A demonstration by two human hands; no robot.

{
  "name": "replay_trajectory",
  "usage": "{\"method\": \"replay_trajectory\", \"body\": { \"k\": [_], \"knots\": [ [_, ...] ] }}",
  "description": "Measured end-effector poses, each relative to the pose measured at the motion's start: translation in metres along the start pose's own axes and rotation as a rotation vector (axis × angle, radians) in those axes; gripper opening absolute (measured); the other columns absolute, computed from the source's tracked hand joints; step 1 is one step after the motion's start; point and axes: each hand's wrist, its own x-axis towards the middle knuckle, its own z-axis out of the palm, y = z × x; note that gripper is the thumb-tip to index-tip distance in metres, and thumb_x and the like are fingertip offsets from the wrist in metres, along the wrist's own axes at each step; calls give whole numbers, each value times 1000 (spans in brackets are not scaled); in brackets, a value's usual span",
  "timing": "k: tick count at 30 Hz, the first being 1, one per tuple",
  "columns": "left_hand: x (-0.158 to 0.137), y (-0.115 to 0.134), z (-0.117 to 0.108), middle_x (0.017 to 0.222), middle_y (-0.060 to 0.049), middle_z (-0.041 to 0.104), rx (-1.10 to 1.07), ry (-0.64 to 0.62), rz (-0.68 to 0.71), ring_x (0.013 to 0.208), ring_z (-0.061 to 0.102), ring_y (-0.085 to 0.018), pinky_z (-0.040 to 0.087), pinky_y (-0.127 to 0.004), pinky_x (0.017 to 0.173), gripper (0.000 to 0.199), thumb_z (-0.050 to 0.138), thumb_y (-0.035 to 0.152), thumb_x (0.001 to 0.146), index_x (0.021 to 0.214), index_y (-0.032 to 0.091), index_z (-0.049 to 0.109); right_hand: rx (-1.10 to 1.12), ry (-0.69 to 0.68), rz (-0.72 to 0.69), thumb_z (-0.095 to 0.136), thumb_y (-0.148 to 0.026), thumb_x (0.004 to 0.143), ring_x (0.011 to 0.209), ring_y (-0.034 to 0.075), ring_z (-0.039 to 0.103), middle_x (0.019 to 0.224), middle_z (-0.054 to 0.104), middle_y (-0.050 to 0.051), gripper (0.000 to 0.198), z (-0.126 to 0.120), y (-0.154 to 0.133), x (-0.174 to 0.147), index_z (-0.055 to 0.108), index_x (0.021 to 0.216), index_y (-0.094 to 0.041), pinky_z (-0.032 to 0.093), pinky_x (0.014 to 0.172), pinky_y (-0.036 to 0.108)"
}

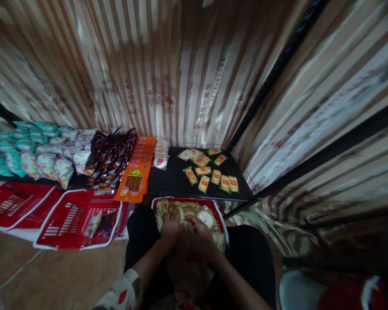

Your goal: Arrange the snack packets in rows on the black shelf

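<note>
In the head view my left hand (172, 229) and my right hand (199, 234) are close together over a red basket (224, 227) between my knees. The fingers of both hands are curled in a grip on pale, clear-wrapped material. Blur and dim light hide exactly what they hold. Yellowish wrapped packets (171, 206) fill the far side of the basket. A round white packet (207, 217) lies just right of my right hand. Beyond the basket, small yellow wrapped packets (216, 177) lie scattered on the black shelf (168, 183).
Left along the shelf are an orange snack sheet (137, 165), dark shiny packets (111, 159), white packets (47, 163) and green packets (11, 159). Two more red baskets (63, 219) stand below. Black metal bars (323, 153) slant at right before striped wrapping.
</note>
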Motion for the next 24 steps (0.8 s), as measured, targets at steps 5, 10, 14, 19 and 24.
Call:
{"method": "replay_trajectory", "body": {
  "k": [5,10,14,19,24],
  "knots": [
    [-5,-1,9,132,-15,51,-28,-23,-30,130,35,-26,26,-36,108,55,37,30,84,132,3,43,-140,-109,68,37,-15,82,114,21,55,122,59,14,44,5,-21,5,55,123,-12,39,99,34],
    [-13,0,6,119,-14,61,-191,68,53,126,41,-26,25,-40,109,46,32,27,84,119,10,57,-260,-152,158,40,-18,84,100,24,63,110,66,16,50,6,-36,17,43,134,-14,45,87,34],
    [-22,-3,9,113,-17,64,-310,175,144,124,44,-29,24,-43,111,43,40,25,79,114,10,61,-318,-159,189,47,-23,83,93,24,65,102,69,16,44,10,-39,30,50,126,-16,46,80,33],
    [-29,-9,8,127,-17,55,-352,212,131,134,30,-28,29,-43,109,53,43,32,79,125,8,52,-358,-154,217,51,-25,82,88,25,66,92,70,16,24,11,-39,41,65,98,-16,46,74,32],
    [-27,-11,5,126,-17,56,-344,210,108,133,32,-28,28,-41,110,53,47,30,76,123,5,53,-364,-108,196,50,-23,80,83,22,66,86,71,12,20,6,-39,38,66,89,-17,44,68,28]
  ]
}}
